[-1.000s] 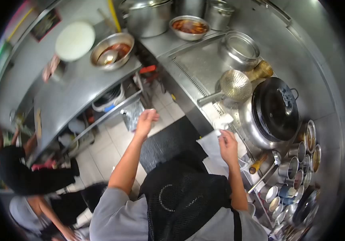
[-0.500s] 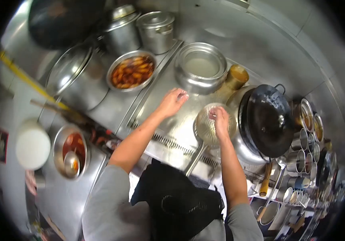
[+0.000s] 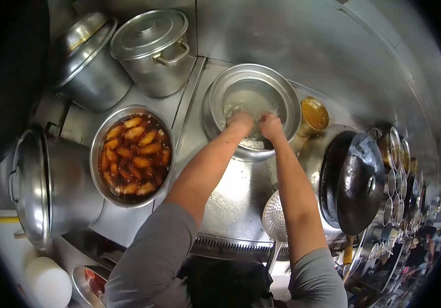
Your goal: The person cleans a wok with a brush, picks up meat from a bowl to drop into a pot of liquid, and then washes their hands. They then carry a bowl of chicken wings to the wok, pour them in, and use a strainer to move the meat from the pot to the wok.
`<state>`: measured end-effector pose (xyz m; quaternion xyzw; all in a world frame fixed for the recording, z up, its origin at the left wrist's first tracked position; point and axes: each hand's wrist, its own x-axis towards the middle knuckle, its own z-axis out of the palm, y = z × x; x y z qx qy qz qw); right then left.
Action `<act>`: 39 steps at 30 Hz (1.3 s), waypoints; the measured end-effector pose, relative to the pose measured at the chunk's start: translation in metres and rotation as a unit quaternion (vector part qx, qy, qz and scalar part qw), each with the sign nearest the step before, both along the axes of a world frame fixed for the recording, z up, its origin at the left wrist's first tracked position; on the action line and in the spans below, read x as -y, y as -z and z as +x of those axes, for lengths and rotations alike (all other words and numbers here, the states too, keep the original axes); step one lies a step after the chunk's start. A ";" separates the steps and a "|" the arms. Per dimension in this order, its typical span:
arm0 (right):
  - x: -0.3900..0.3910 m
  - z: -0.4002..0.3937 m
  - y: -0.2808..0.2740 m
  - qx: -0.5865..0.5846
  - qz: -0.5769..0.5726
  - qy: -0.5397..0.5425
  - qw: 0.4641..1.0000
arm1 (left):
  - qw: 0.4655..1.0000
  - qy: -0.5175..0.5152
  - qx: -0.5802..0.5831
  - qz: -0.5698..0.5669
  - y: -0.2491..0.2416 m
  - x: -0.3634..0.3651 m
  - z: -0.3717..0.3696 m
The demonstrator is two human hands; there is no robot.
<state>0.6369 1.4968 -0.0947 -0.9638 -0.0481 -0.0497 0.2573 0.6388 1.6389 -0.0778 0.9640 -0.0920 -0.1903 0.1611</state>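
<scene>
And here at upper centre, the left hand (image 3: 240, 123) and right hand (image 3: 271, 124) are side by side inside the rim of a wide metal pot (image 3: 253, 70), right at its cloudy liquid (image 3: 251, 97), the fingers too blurred to read! Left of centre there's a steel bowl (image 3: 95, 164) loaded with browned pieces (image 3: 141, 161) in dark sauce, a lidded pot (image 3: 159, 77) standing above it at upper left. Over on the right, a black wok (image 3: 361, 185) sits tilted, while a perforated ladle (image 3: 274, 218) rests at lower centre, partly behind the right forearm (image 3: 302, 210).
</scene>
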 end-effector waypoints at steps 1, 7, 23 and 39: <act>-0.001 0.008 0.005 0.009 -0.101 -0.060 0.993 | 1.000 -0.003 -0.002 -0.001 -0.006 -0.002 0.005; -0.026 0.018 -0.003 -0.193 -0.133 0.078 0.969 | 0.997 0.048 0.050 -0.043 -0.004 -0.006 0.007; 0.013 -0.001 0.036 -0.023 0.263 -0.073 0.962 | 0.697 -0.348 -0.022 -0.627 -0.034 0.072 -0.066; -0.012 -0.253 -0.098 -0.126 0.235 0.067 0.961 | 0.930 -0.218 0.063 -0.290 -0.022 0.009 -0.272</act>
